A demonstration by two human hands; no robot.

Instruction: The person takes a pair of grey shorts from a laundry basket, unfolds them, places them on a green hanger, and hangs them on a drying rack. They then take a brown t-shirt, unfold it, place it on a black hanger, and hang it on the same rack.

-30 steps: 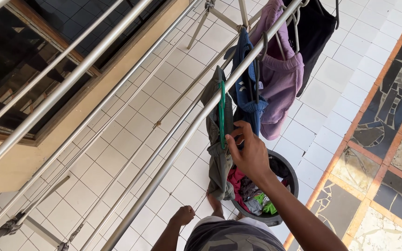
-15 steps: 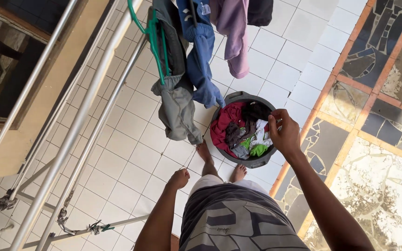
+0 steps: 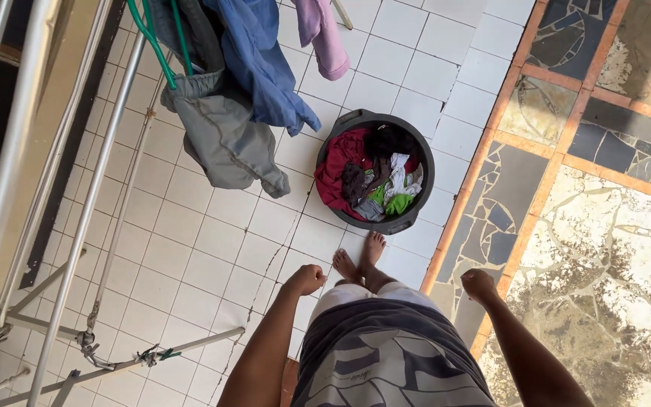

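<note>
I look straight down at my body and bare feet on white floor tiles. My left hand (image 3: 307, 279) hangs at my side, fingers curled, with nothing in it. My right hand (image 3: 480, 285) hangs on the other side, also curled and empty. Just beyond my feet stands a dark round laundry basin (image 3: 423, 197) filled with mixed clothes in red, black, green and white. Above left, a grey garment (image 3: 224, 139), a blue garment (image 3: 261, 68) and a pink garment (image 3: 324, 38) hang from a metal drying rack (image 3: 88, 203).
The rack's metal rails and folding frame run down the left side, with a wall ledge behind them. To the right the white tiles meet an orange-bordered mosaic stone floor (image 3: 604, 249).
My right hand has dropped from the rack, past the basin, down to my side. The view has tilted downward, so the basin now lies ahead of my feet.
</note>
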